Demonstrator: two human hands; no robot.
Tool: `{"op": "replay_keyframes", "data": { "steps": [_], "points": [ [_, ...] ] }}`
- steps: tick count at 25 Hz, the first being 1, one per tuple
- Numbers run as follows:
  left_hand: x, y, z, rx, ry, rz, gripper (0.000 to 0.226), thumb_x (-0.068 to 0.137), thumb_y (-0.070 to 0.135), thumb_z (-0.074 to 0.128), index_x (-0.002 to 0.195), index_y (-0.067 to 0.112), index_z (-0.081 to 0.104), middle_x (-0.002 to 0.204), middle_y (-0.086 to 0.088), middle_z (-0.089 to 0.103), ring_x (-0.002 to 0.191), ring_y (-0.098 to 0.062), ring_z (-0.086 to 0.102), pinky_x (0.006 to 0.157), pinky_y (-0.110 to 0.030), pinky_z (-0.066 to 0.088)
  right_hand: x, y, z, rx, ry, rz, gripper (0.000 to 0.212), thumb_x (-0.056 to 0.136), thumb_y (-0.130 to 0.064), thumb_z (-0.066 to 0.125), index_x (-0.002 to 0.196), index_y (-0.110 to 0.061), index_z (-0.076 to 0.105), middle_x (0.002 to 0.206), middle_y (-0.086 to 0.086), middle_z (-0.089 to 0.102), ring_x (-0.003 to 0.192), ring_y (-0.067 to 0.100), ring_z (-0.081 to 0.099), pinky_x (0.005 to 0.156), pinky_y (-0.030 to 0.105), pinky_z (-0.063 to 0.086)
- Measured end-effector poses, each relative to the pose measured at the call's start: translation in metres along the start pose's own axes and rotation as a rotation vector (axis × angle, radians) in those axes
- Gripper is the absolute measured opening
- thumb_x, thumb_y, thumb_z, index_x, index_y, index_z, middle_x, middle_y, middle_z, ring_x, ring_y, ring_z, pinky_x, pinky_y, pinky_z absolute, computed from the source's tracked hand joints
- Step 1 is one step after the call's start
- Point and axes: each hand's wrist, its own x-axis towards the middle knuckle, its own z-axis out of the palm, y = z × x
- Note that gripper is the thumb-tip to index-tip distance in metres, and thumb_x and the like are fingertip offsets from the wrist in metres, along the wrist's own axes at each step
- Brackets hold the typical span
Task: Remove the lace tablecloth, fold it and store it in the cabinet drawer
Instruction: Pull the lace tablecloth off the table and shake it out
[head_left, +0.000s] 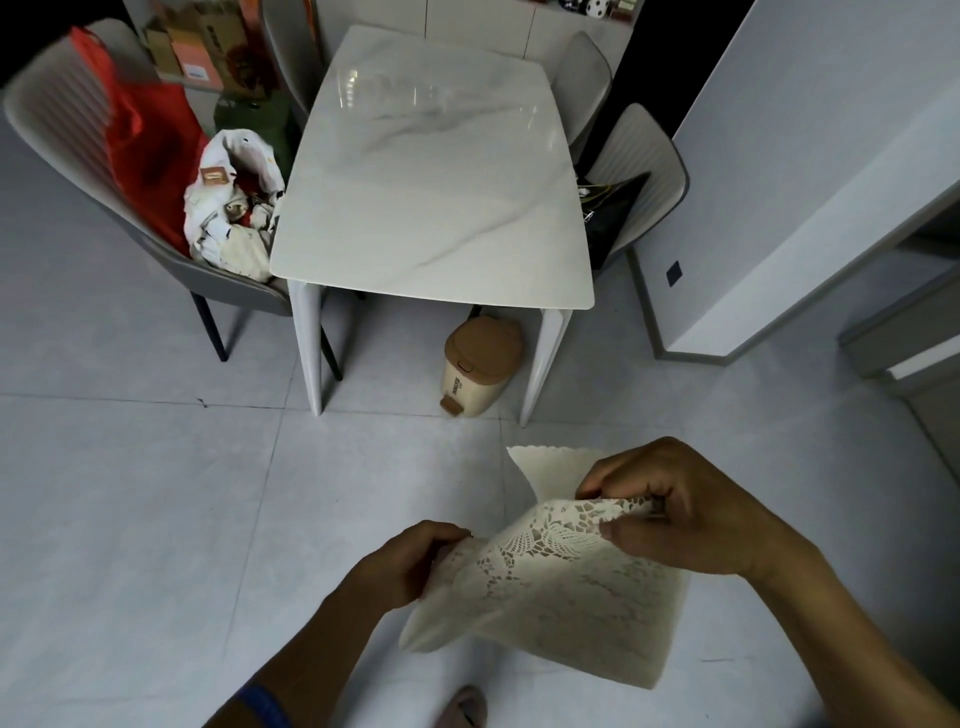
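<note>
The cream lace tablecloth (561, 592) is folded into a small panel and held in the air in front of me, above the floor. Its lace border runs along the top edge between my hands. My left hand (410, 561) pinches its left corner. My right hand (691, 509) grips the upper right corner, with a loose flap sticking up behind it. The white marble table (431, 208) stands bare ahead of me. No cabinet drawer can be made out in this view.
A grey chair (67, 135) at the left carries a red bag (140, 130) and a white bag of items (234, 202). Another grey chair (639, 176) stands at the table's right. A beige pedal bin (478, 364) sits under the table. A white wall panel (805, 182) rises at the right.
</note>
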Motion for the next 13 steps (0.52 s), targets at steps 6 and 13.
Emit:
{"op": "replay_keyframes", "data": {
  "steps": [6,13],
  "points": [
    [-0.003,-0.010,-0.007,0.310,0.382,0.125,0.027,0.081,0.015,0.075,0.055,0.007,0.073,0.067,-0.012,0.069,0.052,-0.018,0.064,0.052,-0.022,0.046,-0.003,0.019,0.002,-0.091,0.002,0.113,0.019,0.080,-0.014,0.065,0.065,-0.003,0.069,0.062,0.011,0.062,0.058,0.023,0.062,0.051,0.038,0.051],
    [-0.011,-0.009,-0.027,0.216,0.516,0.267,0.018,0.082,0.021,0.077,0.073,0.008,0.070,0.060,-0.005,0.066,0.051,-0.016,0.060,0.048,-0.023,0.046,0.000,0.037,0.009,-0.075,0.004,0.140,0.018,0.079,-0.016,0.064,0.068,-0.003,0.072,0.065,0.009,0.066,0.059,0.022,0.063,0.047,0.015,0.037]
  ]
}}
